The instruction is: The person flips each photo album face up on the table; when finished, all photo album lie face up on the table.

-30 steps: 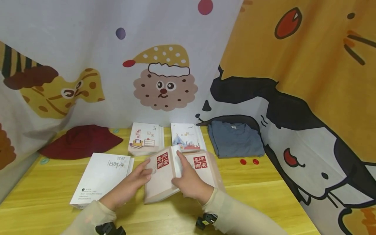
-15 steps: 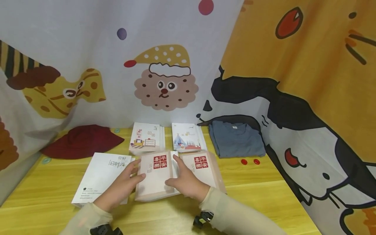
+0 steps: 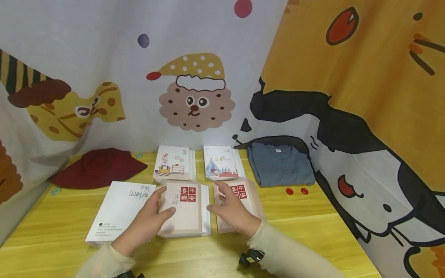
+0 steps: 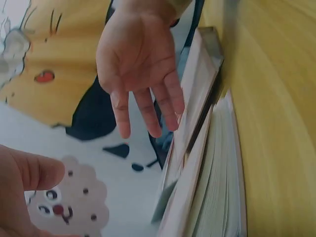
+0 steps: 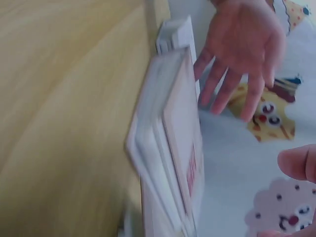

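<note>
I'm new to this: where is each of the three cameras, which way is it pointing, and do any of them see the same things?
Head: worn on the head, looking forward and down at the wooden table; shows both sleeved forearms, left hand and right hand on two pink books.
Left wrist: low beside the left pink book, facing the right hand; a left thumb shows.
Right wrist: low beside the right pink book, facing the left hand.
Shared: each wrist view shows the opposite hand, books, table.

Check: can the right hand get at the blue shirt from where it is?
Probably yes. The right hand rests open on the right pink book; the blue shirt lies behind it to the right, with only bare table and two red discs between.
</note>
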`<state>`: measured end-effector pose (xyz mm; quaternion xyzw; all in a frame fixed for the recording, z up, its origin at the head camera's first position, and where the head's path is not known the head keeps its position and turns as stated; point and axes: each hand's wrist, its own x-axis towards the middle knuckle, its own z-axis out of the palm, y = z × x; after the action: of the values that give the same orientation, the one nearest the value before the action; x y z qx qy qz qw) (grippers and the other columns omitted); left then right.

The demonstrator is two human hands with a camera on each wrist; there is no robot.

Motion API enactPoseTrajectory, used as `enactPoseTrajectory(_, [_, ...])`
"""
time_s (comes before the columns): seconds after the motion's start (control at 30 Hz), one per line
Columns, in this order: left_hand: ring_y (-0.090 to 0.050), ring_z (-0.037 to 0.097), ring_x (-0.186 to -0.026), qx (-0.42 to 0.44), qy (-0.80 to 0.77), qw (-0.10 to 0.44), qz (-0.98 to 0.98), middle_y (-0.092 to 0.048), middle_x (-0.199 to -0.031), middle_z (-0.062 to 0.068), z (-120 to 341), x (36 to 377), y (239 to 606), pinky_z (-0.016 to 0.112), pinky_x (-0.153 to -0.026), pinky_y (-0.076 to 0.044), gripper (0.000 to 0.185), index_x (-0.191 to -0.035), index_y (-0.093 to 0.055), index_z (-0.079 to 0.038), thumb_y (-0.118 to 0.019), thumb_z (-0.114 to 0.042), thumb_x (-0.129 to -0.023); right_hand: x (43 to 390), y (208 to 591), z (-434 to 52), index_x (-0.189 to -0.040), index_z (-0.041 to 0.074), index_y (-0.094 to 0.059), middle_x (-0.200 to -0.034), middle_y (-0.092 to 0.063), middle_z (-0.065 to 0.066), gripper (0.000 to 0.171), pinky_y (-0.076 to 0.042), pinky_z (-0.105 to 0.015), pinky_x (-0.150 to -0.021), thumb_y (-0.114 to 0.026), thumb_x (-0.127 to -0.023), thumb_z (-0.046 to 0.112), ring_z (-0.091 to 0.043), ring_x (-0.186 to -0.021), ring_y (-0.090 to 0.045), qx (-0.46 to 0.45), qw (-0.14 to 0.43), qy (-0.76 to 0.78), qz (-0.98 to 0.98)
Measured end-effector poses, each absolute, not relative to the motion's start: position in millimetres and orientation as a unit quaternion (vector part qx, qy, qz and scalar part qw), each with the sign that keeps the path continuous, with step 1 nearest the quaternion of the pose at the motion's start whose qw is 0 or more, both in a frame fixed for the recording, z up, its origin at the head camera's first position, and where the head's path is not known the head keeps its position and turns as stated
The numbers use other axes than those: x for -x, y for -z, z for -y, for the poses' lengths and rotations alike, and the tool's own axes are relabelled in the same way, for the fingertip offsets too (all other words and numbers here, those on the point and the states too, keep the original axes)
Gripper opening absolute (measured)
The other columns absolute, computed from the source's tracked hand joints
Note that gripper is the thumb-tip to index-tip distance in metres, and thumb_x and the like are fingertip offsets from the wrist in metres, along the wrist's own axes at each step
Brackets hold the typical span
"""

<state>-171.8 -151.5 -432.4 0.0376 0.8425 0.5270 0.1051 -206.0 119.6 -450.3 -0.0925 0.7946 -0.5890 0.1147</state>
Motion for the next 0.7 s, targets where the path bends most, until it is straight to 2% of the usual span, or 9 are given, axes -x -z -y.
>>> enactPoseTrajectory(0.1, [-0.015, 0.055, -0.156, -0.054, -0.529, 0.088, -0.842, -0.013, -0.171, 0.033, 142.0, 168.1, 430.6, 0.070, -0.123, -0.018, 0.077, -0.167, -0.019, -0.006, -0.062, -0.021, -0.105, 207.8, 448.0, -139.4, -0.163, 0.007, -0.035, -0.163, -0.033, -0.033, 0.081, -0.040, -0.065, -0.116, -0.076, -0.094, 0.017, -0.055, -0.146, -0.040, 0.080, 0.082, 0.569, -0.814])
enactPoseTrajectory(0.17, [-0.016, 0.054, -0.156, -0.068, -0.543, 0.084, -0.833, -0.015, -0.171, 0.031, 135.2, 167.2, 431.5, 0.070, -0.124, -0.019, 0.074, -0.166, -0.022, -0.007, -0.062, -0.019, -0.105, 208.5, 446.2, -152.5, -0.162, 0.008, -0.038, -0.160, -0.039, -0.031, 0.079, -0.043, -0.065, -0.113, -0.077, -0.093, 0.017, -0.052, -0.142, -0.046, 0.069, 0.060, 0.552, -0.829])
enactPoseTrajectory(0.3, [-0.027, 0.053, -0.154, -0.095, -0.579, 0.093, -0.805, -0.025, -0.169, 0.030, 119.3, 169.6, 437.8, 0.066, -0.124, -0.026, 0.071, -0.165, -0.026, -0.006, -0.062, -0.018, -0.105, 208.3, 444.1, -178.4, -0.161, 0.007, -0.040, -0.160, -0.043, -0.028, 0.079, -0.041, -0.067, -0.114, -0.079, -0.093, 0.019, -0.051, -0.143, -0.046, 0.052, 0.034, 0.514, -0.855])
enactPoseTrajectory(0.43, [-0.036, 0.054, -0.149, -0.127, -0.609, 0.126, -0.773, -0.031, -0.165, 0.031, 101.6, 172.5, 446.6, 0.064, -0.121, -0.034, 0.071, -0.165, -0.027, -0.005, -0.062, -0.017, -0.105, 205.4, 444.7, -202.8, -0.162, 0.007, -0.037, -0.165, -0.035, -0.029, 0.083, -0.034, -0.068, -0.119, -0.080, -0.093, 0.023, -0.055, -0.148, -0.039, 0.029, 0.043, 0.478, -0.877])
enactPoseTrajectory(0.53, [-0.036, 0.055, -0.149, -0.147, -0.624, 0.161, -0.750, -0.032, -0.163, 0.034, 90.3, 174.2, 452.3, 0.064, -0.119, -0.036, 0.072, -0.165, -0.025, -0.004, -0.061, -0.019, -0.105, 202.6, 446.7, -218.4, -0.163, 0.007, -0.036, -0.165, -0.033, -0.032, 0.085, -0.033, -0.068, -0.119, -0.081, -0.093, 0.024, -0.057, -0.147, -0.038, 0.013, 0.054, 0.458, -0.887])
enactPoseTrajectory(0.7, [-0.035, 0.056, -0.148, -0.145, -0.633, 0.198, -0.734, -0.032, -0.161, 0.038, 73.1, 178.2, 459.1, 0.066, -0.118, -0.036, 0.074, -0.165, -0.025, -0.002, -0.062, -0.022, -0.104, 197.5, 449.7, -234.3, -0.162, 0.004, -0.037, -0.164, -0.034, -0.033, 0.087, -0.043, -0.064, -0.114, -0.083, -0.091, 0.024, -0.057, -0.142, -0.045, 0.002, 0.077, 0.455, -0.887])
